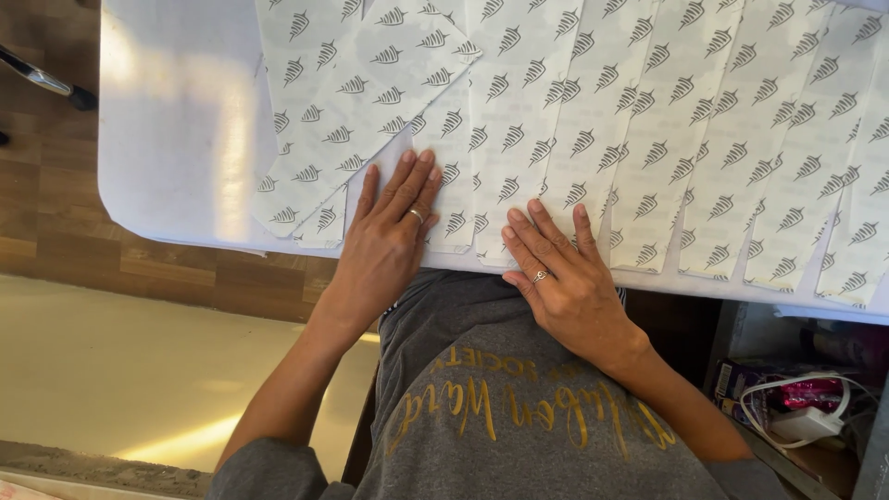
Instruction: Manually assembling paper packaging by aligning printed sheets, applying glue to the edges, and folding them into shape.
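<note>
Several long white paper strips (593,130) printed with small dark leaf-like marks lie side by side, overlapping, on a white table (176,130). My left hand (389,236) rests flat, fingers together, on the near ends of the strips at the table's front edge; it wears a ring. My right hand (556,268) lies flat beside it, fingers spread, pressing on the strip ends at the edge, also ringed. Neither hand holds anything. A wider printed piece (343,102) lies angled at the left of the strips.
Below the table edge is my grey shirt (491,389). A wooden floor (56,213) and a pale surface (130,370) lie to the left. A box with white cables and a charger (806,407) sits at lower right. A dark rod (46,81) shows upper left.
</note>
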